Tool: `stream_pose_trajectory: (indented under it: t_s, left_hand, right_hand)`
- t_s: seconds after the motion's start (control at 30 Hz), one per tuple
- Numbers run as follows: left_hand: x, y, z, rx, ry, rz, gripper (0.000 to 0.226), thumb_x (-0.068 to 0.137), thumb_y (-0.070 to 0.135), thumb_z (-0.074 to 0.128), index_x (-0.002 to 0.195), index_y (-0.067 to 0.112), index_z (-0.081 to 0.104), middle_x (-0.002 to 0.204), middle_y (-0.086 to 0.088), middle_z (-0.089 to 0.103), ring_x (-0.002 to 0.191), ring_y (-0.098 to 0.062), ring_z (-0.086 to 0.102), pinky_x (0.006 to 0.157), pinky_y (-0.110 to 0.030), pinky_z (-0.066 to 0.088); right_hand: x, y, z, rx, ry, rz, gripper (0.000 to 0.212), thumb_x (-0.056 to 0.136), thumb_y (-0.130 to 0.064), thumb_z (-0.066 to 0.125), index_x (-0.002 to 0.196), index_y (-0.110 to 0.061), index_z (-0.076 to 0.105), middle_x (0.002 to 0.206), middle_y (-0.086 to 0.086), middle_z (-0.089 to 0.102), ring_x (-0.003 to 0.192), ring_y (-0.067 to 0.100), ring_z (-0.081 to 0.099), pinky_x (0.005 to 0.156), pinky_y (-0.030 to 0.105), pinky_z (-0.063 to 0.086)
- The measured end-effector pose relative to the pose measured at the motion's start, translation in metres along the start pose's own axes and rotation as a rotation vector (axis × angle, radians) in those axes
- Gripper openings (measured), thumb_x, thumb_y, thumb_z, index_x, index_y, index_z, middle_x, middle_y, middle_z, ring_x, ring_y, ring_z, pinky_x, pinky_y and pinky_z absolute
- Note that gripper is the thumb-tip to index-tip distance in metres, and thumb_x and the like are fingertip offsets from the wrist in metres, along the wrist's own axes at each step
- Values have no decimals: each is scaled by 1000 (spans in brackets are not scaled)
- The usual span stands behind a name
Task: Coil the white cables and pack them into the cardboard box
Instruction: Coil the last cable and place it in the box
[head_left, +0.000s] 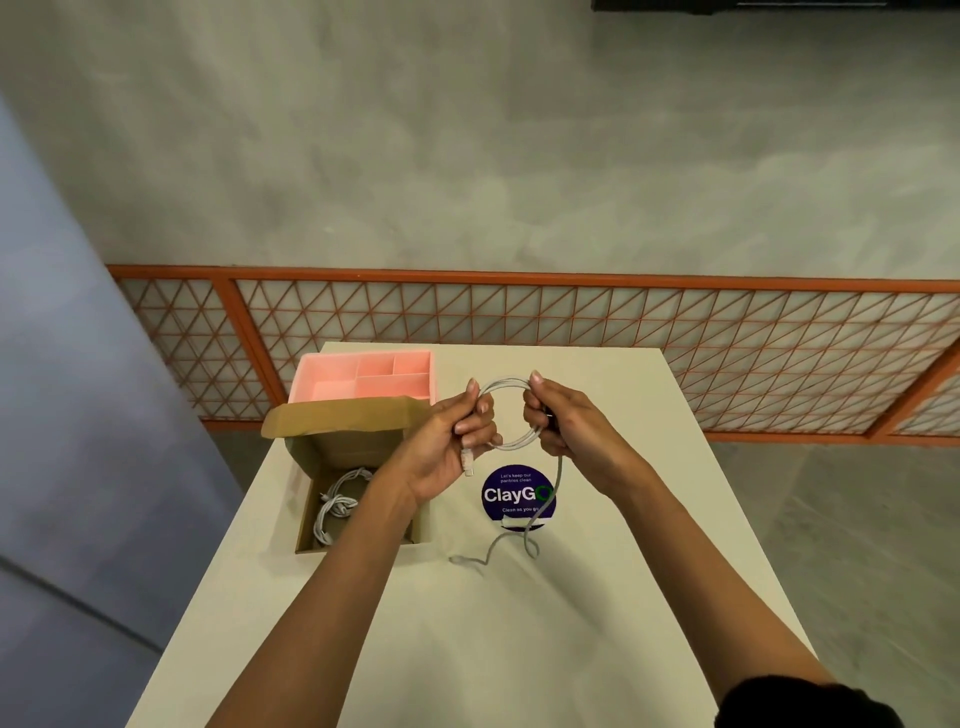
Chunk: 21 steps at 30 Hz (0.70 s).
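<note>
Above the white table I hold a white cable (511, 387) wound into a round loop. My left hand (452, 447) grips the loop's left side, with a plug end sticking out below its fingers. My right hand (566, 426) grips the right side. The cable's loose tail hangs from my right hand and trails onto the table, ending near the front. To the left stands an open cardboard box (358, 447) with its flap folded back. A coiled white cable (340, 501) lies inside it. My left forearm covers the box's right corner.
A pink compartment tray (363, 376) stands behind the box at the table's far left. A round dark blue sticker (517, 493) is stuck to the white table (519, 623) under the hanging tail. An orange lattice railing runs behind the table's far edge.
</note>
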<state>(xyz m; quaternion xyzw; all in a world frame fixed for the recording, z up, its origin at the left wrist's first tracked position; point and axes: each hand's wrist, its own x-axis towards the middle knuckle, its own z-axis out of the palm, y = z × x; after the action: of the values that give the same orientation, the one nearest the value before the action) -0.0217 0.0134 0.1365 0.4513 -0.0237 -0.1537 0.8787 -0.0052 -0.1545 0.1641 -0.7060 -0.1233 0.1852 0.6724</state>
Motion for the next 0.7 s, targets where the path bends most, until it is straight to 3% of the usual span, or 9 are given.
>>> stream_pose_trajectory:
  t_s: [0.27, 0.43, 0.7]
  left_hand:
    - [2, -4, 9, -124, -39, 33, 28, 95, 30, 41, 72, 14, 45, 45, 10, 28, 34, -2, 24, 44, -16, 34]
    - [-1, -5, -1, -87, -130, -33, 32, 99, 32, 37, 72, 15, 45, 45, 11, 29, 33, 0, 24, 45, -17, 28]
    - [-5, -11, 0, -202, -249, -49, 35, 100, 29, 31, 75, 14, 51, 46, 10, 34, 38, -5, 16, 46, -16, 32]
  right_hand:
    - [4, 3, 5, -64, 156, -101, 34, 101, -33, 40, 78, -12, 55, 59, 0, 45, 44, 3, 30, 45, 16, 25]
    - [6, -5, -1, -274, 270, -236, 33, 99, -27, 46, 88, -2, 64, 87, 8, 68, 49, -6, 50, 55, 9, 32]
    - [9, -11, -4, -264, 306, -277, 34, 99, -29, 47, 85, -5, 66, 74, -1, 64, 57, -6, 51, 56, 8, 36]
